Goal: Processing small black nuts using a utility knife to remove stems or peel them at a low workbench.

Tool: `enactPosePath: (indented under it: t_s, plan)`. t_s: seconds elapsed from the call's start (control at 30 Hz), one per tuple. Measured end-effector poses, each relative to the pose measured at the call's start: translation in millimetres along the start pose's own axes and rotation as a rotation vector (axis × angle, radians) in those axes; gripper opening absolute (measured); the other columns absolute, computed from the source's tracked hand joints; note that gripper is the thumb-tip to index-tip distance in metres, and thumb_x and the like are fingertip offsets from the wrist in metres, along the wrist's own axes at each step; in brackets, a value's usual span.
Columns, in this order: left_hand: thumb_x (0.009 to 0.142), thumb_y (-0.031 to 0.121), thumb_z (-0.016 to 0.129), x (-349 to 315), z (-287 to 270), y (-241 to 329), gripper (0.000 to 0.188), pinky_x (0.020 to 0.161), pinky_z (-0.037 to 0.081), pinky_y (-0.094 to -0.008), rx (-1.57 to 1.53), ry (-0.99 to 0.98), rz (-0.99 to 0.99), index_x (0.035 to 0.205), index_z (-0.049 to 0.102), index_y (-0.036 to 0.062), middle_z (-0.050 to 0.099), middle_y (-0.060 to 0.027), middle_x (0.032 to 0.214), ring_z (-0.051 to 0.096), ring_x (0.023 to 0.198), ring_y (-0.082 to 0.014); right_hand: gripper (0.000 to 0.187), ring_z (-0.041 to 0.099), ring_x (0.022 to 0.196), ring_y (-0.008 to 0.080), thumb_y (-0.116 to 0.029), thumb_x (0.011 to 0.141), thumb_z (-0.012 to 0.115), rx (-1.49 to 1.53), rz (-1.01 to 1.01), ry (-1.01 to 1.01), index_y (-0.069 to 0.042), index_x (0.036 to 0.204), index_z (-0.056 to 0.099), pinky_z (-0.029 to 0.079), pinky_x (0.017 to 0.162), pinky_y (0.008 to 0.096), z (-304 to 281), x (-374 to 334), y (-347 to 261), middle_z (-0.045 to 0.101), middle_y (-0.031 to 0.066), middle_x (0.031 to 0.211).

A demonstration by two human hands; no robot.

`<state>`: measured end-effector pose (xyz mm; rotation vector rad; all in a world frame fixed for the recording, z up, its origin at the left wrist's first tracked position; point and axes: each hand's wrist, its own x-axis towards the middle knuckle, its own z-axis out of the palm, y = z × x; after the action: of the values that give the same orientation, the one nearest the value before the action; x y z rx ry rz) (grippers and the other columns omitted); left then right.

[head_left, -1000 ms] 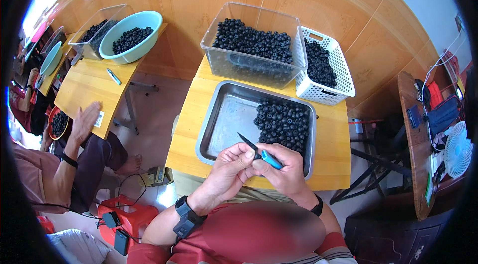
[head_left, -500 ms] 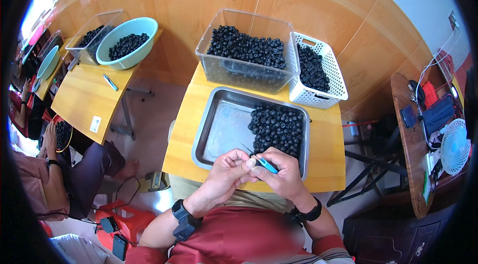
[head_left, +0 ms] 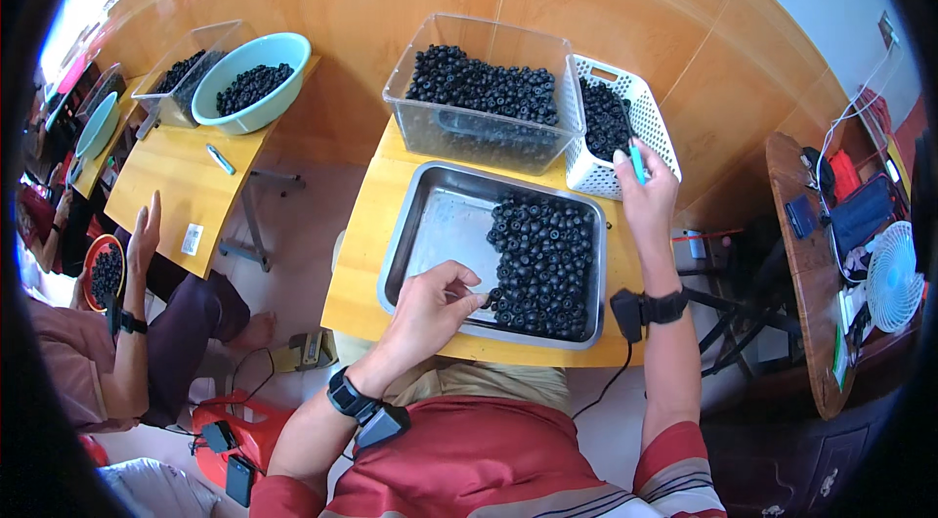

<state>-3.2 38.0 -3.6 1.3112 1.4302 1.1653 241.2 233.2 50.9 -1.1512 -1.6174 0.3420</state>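
Two hands work apart here, so, as I judge it, the step goes best if you lift from the loose edge of the pile and let the blade stay well clear of your fingers. Nearest you, your left hand (head_left: 430,308) is low over the metal tray (head_left: 435,225), at the near left edge of the dark berries (head_left: 547,254) heaped on the tray's right side. One berry at a time, lightly pinched, should spare their skins. Farther off to the right, your right hand (head_left: 648,194) is at the near side of the white basket (head_left: 592,171); a loose wrist there would suit, with the tip clear of the basket wall.

As for the fingers: your left thumb and forefinger are bent toward each other at the pile; I cannot tell whether they have closed on a berry. Your right fingers are wrapped round the blue handle of the knife (head_left: 637,162), its blade pointing far, over the fruit in the basket; whether anything is on the tip is hard to see.
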Motion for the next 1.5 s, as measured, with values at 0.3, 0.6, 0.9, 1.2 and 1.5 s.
enactPosePath:
  t_s: [0.3,0.6,0.9,1.2,1.5]
  plan:
    - [0.082,0.011,0.074,28,8,-5,0.026,0.072,0.055,-0.0374,0.470,-0.117,0.211,0.104,0.068,-0.0001,0.070,-0.0186,0.090,0.071,0.084,-0.0312,0.030,0.066,0.082,0.0144,-0.017,0.087,0.072,0.096,0.140,-0.209,0.003,0.108,0.069,0.052,0.074,0.0288,-10,-96,-27,0.072,0.0116,0.094]
    - [0.082,0.015,0.073,42,16,3,0.023,0.075,0.055,-0.0417,0.626,-0.291,0.126,0.100,0.067,0.0016,0.072,-0.0170,0.087,0.069,0.085,-0.0350,0.028,0.059,0.075,0.0074,-0.016,0.089,0.072,0.227,0.292,-0.217,0.003,0.109,0.069,0.048,0.068,0.0233,-30,-131,-28,0.069,0.0050,0.088]
    - [0.079,0.015,0.074,46,21,4,0.025,0.075,0.054,-0.0433,0.719,-0.342,0.104,0.100,0.068,0.0030,0.071,-0.0164,0.089,0.069,0.086,-0.0346,0.025,0.057,0.072,0.0060,-0.016,0.089,0.072,0.180,0.270,-0.242,0.003,0.106,0.069,0.047,0.064,0.0230,-32,-142,-38,0.067,0.0026,0.080]
    - [0.081,0.003,0.072,37,11,-1,0.022,0.069,0.053,-0.0338,0.291,-0.286,0.121,0.103,0.069,0.0004,0.068,-0.0104,0.086,0.067,0.078,-0.0213,0.023,0.054,0.069,0.0056,-0.015,0.089,0.072,0.189,0.299,-0.254,0.003,0.103,0.069,0.045,0.061,0.0231,-40,-153,-43,0.066,0.0021,0.077]
    - [0.088,0.001,0.070,27,8,-2,0.014,0.076,0.059,-0.0268,-0.649,-0.204,-0.246,0.101,0.066,0.0007,0.070,-0.0057,0.091,0.068,0.081,-0.0127,0.022,0.054,0.067,0.0087,-0.011,0.087,0.073,0.227,0.230,-0.344,0.004,0.102,0.069,0.044,0.061,0.0239,-29,-163,-50,0.062,0.0058,0.075]
